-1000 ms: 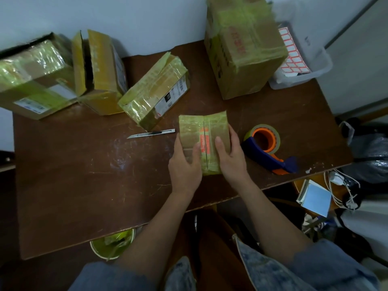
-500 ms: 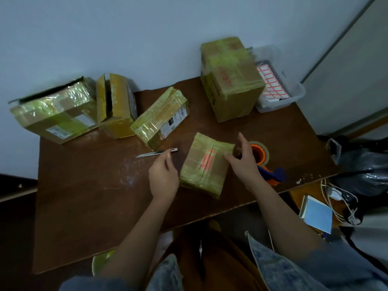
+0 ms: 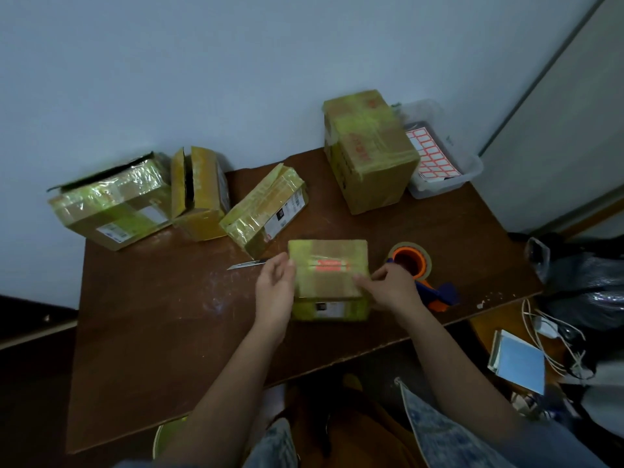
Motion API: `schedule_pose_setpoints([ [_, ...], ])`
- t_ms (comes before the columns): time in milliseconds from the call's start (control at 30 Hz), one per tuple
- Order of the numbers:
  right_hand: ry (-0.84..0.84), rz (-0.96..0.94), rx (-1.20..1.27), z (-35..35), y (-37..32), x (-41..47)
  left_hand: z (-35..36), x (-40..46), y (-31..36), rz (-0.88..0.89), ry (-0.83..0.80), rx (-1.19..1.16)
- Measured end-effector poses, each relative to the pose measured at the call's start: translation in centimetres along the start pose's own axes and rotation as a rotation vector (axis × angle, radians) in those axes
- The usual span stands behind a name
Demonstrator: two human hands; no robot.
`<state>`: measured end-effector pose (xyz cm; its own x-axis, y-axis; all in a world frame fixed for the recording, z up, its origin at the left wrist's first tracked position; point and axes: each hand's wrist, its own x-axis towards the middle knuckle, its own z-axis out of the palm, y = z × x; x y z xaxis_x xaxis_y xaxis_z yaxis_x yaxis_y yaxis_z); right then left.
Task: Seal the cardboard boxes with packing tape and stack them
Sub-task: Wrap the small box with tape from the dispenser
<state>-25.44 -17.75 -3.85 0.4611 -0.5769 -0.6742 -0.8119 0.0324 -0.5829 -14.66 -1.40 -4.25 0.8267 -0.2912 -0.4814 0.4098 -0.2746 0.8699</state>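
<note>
A small taped cardboard box with a red strip on top lies on the brown table in front of me. My left hand is at the box's left side, fingers relaxed and touching its edge. My right hand grips the box's right top edge with fingers and thumb. An orange tape roll on a blue dispenser lies just right of my right hand. A large taped box stands upright at the back right.
A utility knife lies left of the small box. Three more boxes sit along the back left: a tilted box, a box with open flaps and a wide box. A clear bin with label sheets is at the back right corner.
The small box has been turned about a quarter turn, so its seam now runs left to right. My left hand came back to its left side. The view tilted up.
</note>
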Motion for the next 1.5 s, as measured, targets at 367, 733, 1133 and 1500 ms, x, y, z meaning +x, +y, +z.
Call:
schedule_pose_setpoints([
  [367, -0.109, -0.306, 0.124, 0.9, 0.7, -0.1, 1.4, -2.9, -1.3, -0.184, 0.011, 0.402],
  [733, 0.206, -0.156, 0.143, 2.5, 1.6, 0.9, 1.8, 0.6, -1.5, 0.113, -0.251, 0.422],
  [1133, 0.22, -0.239, 0.071, 2.4, 1.2, 1.0, 1.3, 0.8, -1.5, 0.189, -0.204, 0.535],
  [1500, 0.684, 0.005, 0.022, -2.0, 6.3, 1.1, 0.8, -2.3, -2.2, 0.287, -0.043, 0.409],
])
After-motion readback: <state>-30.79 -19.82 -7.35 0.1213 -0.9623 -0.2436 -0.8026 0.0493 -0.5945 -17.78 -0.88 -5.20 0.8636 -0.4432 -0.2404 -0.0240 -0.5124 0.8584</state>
